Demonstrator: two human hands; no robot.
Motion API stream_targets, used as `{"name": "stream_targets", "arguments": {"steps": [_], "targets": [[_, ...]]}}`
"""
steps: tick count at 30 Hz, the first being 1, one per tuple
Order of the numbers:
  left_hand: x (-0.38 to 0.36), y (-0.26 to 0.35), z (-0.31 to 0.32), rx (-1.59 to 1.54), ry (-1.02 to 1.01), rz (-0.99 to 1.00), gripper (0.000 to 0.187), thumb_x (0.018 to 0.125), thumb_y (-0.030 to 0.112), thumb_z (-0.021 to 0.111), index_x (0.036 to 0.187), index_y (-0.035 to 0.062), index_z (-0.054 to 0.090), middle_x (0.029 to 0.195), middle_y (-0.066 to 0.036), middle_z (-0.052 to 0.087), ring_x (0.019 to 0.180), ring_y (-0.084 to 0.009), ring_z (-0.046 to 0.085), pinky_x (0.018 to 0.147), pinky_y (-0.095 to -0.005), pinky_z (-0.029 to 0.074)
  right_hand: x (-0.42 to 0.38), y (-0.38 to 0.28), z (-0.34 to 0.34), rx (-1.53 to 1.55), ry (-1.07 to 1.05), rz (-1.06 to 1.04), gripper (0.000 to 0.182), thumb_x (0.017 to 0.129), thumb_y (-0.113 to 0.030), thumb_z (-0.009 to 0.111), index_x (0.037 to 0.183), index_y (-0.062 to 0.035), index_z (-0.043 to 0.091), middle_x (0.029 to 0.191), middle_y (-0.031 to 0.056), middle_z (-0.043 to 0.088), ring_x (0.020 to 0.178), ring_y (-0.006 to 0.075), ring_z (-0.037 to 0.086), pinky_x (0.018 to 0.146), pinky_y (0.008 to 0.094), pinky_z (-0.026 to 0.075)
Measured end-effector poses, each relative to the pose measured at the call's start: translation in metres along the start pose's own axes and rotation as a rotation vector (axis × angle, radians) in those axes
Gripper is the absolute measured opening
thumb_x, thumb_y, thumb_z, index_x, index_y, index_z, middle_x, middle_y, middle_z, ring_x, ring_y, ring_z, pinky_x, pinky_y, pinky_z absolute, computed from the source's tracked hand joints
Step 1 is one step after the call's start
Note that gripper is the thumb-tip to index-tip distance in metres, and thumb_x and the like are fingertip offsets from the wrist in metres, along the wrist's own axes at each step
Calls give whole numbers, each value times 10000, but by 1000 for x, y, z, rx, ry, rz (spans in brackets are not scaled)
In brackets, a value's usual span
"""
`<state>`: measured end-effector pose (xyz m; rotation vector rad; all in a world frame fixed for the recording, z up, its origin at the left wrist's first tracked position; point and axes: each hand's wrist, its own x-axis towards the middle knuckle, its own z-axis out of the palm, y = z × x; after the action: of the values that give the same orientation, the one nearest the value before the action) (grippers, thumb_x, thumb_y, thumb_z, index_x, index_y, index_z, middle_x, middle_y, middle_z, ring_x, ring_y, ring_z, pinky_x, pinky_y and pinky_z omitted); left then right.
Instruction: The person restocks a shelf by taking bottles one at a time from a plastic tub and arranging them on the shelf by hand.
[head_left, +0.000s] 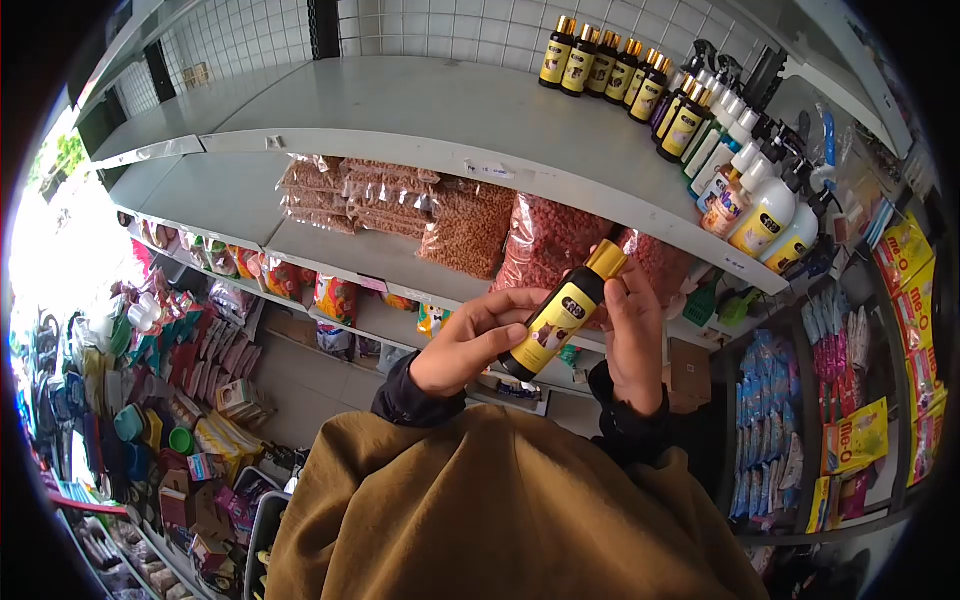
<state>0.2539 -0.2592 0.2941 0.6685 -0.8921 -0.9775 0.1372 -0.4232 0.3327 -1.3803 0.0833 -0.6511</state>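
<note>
Bottle is held just right of frame centre, between both hands. Long axis is slanted: base lower left, gold cap upper right, label turned to camera. Base end is gripped by left hand, thumb laid over the label, fingers curled behind. Cap end is steadied by right hand, half closed, fingertips set by the shoulder; far fingers are partly hidden, so firmness can't be told.

Similar bottles are lined up on upper shelf, upper right of frame; cap is aimed roughly at the row's near end, right hand being nearer. Path is crossed by shelf lip. Red bags are stowed beneath it, behind the cap. Row's right end is crowded by pump bottles.
</note>
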Motion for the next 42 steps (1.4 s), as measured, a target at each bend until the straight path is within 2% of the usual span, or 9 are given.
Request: {"name": "stream_targets", "arguments": {"steps": [8,12,16,24,27,29,33,37,42], "targets": [[-4,-1,1,0,69,40,488,943,122,522,1377,-49,382,1312,-111,521,1196,-170,505,1017,-310,392,-6,-2,10,-31,-98,-39,564,902,-250,642,1344,3,401,1137,74,602,1027,132,583,885,275,465],[-7,0,2,15,79,48,479,948,116,512,1381,-43,384,1315,-114,523,1190,-170,509,1010,-310,400,-7,-3,15,-58,-94,-62,576,913,-219,631,1371,-8,353,1103,56,608,951,110,591,724,237,484],[-9,3,5,51,89,75,478,945,103,520,1388,-21,389,1292,-103,538,1182,-164,513,1004,-310,405,-7,-4,16,-35,-100,-27,604,893,-183,657,1376,-6,341,1107,61,601,966,115,584,751,249,488],[4,30,4,252,86,204,430,934,82,549,1342,-5,443,1244,-67,538,1138,-142,523,981,-316,417,17,-41,26,-219,-185,-285,634,865,-137,673,1386,-5,335,1105,79,592,992,141,580,871,296,479],[23,54,-13,574,224,451,437,896,104,607,1303,10,476,1234,-104,535,1148,-196,531,968,-337,425,53,-83,24,-182,-62,-520,659,863,-79,652,1415,-41,296,1107,104,593,924,149,609,811,279,508],[34,77,-25,1457,414,737,478,856,193,650,1289,61,496,1209,-137,530,1199,-285,492,1012,-395,383,84,-116,25,-347,-15,-749,636,873,-122,656,1403,-49,312,1096,120,614,914,168,632,787,277,516],[63,85,-45,1808,547,835,502,817,287,664,1268,123,516,1193,-132,515,1239,-340,427,1065,-452,309,158,-148,33,-729,-11,-869,625,872,-190,674,1389,-94,336,1021,126,654,896,175,650,752,285,521],[68,75,-58,1884,581,821,482,811,328,648,1244,152,528,1198,-96,507,1266,-317,399,1094,-476,259,245,-125,33,-1105,-11,-819,615,826,-260,716,1334,-167,382,882,117,686,836,192,672,711,301,513],[69,74,-62,1837,593,840,482,779,295,667,1224,165,533,1206,-81,503,1267,-303,399,1090,-471,271,305,-93,29,-1323,-74,-675,631,770,-267,738,1281,-149,387,907,134,672,835,262,667,729,357,513]]}}
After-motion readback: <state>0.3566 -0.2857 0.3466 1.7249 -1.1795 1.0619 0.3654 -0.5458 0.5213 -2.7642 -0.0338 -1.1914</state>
